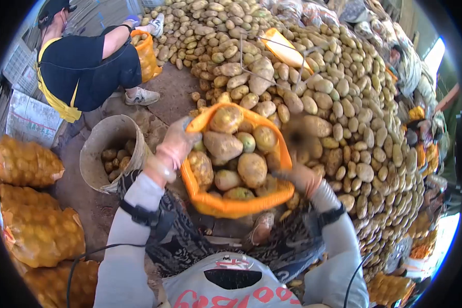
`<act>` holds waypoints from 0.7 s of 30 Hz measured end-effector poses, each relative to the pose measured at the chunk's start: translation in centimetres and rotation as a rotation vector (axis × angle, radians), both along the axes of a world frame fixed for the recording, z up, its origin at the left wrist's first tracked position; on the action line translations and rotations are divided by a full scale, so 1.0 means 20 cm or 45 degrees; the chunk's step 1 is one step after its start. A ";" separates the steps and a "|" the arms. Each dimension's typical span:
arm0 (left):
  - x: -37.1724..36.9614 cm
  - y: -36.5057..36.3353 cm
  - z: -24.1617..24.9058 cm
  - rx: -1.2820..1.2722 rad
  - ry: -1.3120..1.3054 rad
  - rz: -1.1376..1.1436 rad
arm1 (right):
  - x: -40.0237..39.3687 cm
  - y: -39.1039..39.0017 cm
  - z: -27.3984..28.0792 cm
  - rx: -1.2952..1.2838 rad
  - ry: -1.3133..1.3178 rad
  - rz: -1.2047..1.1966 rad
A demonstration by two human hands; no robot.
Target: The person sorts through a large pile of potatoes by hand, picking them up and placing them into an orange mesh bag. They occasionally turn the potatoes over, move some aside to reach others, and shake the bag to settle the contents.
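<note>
— so, where does the orange mesh sack [236, 205] of brown potatoes sit?
— between both hands, above the knees, beside the big loose potato heap [344, 102].
— and each grip?
— left hand [177, 143] clenched on the sack's rim; right hand [300, 177] grasping its opposite edge. a grey round bucket [100, 149] stands near the left.
</note>
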State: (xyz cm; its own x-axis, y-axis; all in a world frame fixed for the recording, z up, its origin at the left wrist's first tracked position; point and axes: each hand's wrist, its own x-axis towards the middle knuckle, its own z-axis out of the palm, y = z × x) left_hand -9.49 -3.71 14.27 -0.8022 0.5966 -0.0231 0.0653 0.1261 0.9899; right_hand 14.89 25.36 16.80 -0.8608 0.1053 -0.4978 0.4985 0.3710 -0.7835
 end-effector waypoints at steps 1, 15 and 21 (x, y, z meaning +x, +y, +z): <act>0.04 -0.04 0.02 -0.029 -0.031 0.013 | 0.08 -0.03 -0.07 -0.024 0.097 -0.038; 0.12 -0.13 0.13 0.567 -0.544 0.233 | 0.03 -0.35 0.09 -1.038 0.440 -0.952; 0.21 -0.18 0.23 0.781 -0.402 0.247 | 0.10 -0.41 0.25 -0.405 0.583 -0.804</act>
